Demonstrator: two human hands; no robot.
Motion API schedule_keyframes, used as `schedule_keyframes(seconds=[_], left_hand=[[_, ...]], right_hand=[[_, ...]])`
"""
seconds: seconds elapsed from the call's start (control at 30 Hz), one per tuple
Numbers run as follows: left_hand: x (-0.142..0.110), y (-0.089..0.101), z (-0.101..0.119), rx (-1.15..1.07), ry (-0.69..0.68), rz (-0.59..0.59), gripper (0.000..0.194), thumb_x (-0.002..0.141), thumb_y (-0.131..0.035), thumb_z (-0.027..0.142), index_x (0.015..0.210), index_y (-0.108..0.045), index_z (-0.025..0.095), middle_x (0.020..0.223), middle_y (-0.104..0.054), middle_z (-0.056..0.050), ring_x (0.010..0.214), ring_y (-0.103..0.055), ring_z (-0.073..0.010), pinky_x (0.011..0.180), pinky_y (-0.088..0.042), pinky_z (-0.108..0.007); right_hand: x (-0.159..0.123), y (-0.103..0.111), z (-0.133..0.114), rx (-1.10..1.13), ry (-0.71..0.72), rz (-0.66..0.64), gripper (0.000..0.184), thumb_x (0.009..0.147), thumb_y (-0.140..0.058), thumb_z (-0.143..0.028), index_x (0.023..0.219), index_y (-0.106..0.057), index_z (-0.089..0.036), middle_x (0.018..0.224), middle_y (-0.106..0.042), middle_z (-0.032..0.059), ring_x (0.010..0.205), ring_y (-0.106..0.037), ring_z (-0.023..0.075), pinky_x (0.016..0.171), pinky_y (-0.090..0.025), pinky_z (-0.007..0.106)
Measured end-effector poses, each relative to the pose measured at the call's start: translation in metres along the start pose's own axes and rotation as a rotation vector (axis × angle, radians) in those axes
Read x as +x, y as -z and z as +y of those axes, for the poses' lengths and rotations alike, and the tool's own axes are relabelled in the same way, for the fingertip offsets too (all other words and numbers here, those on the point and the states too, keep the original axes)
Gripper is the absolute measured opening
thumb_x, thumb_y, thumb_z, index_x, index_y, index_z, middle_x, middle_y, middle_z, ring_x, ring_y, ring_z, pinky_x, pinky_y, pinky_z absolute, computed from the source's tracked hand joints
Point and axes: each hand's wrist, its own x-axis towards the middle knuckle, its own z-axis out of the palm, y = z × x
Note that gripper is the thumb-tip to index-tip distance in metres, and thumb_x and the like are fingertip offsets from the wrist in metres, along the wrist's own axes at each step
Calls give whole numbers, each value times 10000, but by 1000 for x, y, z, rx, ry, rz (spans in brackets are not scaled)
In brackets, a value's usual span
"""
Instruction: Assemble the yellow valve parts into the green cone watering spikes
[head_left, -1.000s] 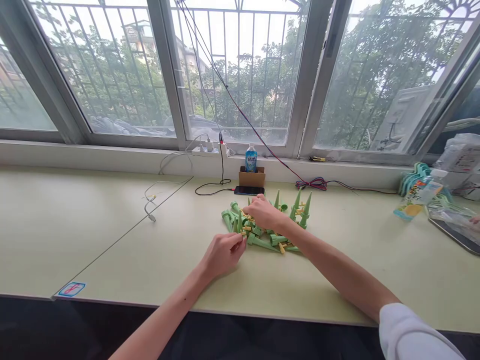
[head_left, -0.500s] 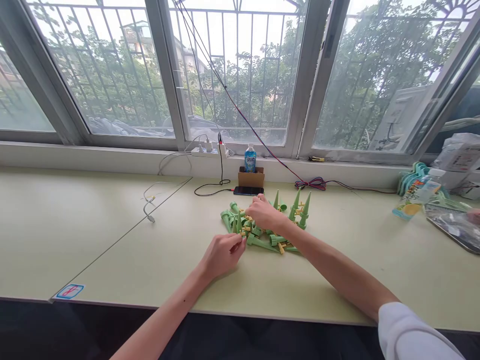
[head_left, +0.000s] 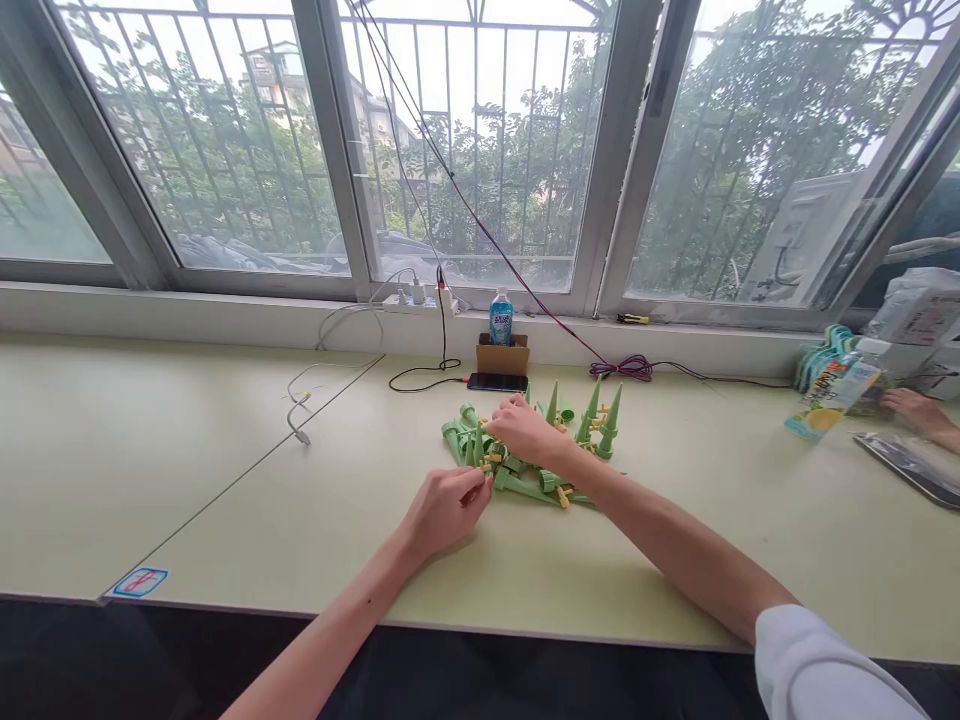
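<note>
The left hand (head_left: 450,510) rests at the near left edge of a heap of green plastic spikes (head_left: 529,487) on the counter (head_left: 300,520), its thumb and fingers drawn together beside a small yellow fitting (head_left: 485,467). That low pose probably lets it steady a small part, though whether it grips one cannot be told. The right hand (head_left: 521,430) reaches over the heap from the right, fingers bent downward at its far left part; they hide whatever they may hold. Its raised wrist seems to give the fingertips room among the pointed pieces.

At the right of the heap, tapered spikes (head_left: 613,420) stand points up, likely because their broad caps make a steadier base. Others lie on their sides, loosely mixed with yellow fittings, within reach of both hands.

Behind the heap, a phone (head_left: 497,382) lies flat in front of an open cardboard box (head_left: 502,358), its cable (head_left: 427,386) perhaps holding it near the power strip (head_left: 420,300). A blue bottle (head_left: 500,320) stands upright by the box. Far right, another person's hand (head_left: 919,412) is near a dark tray (head_left: 907,472).
</note>
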Motion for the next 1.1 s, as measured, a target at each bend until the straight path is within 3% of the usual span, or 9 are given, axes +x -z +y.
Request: schedule_keyframes(seconds=[0.23,0.5,0.9,1.1], left_hand=[[0,1,1,7,4,0,392,925,-483,167,556,-351,189,496,-357,53,453,-283,-82,477,-259,-230],[0,0,1,3,11,-2,395,927,-491,181,567,-328,189,499,-348,58,455,-277,-81,476,-254,-228],[-1,-1,-1,31,18,10,389,927,-489,177,566,-346,190,503,-352,55,458,-282,-85,482,-267,-231],[1,0,-1,82,80,93,403,931,-491,206,557,-341,188,493,-338,58,454,-268,-85,478,-266,-224]], right_hand=[[-2,-1,-2,-13,-76,-106,313,832,-495,46,930,-721,-147,931,-688,136,1017,-562,266,1014,-185,419],[-1,-3,-3,-9,-105,-135,315,837,-504,37,980,-720,-143,953,-690,141,1053,-567,289,1070,-164,461],[3,-15,-3,7,-102,-45,339,817,-494,34,973,-721,-163,978,-630,139,1026,-543,280,1083,-214,512],[4,-18,-2,13,-89,-18,311,786,-508,46,907,-714,-153,934,-637,125,1006,-547,272,1089,-212,513]])
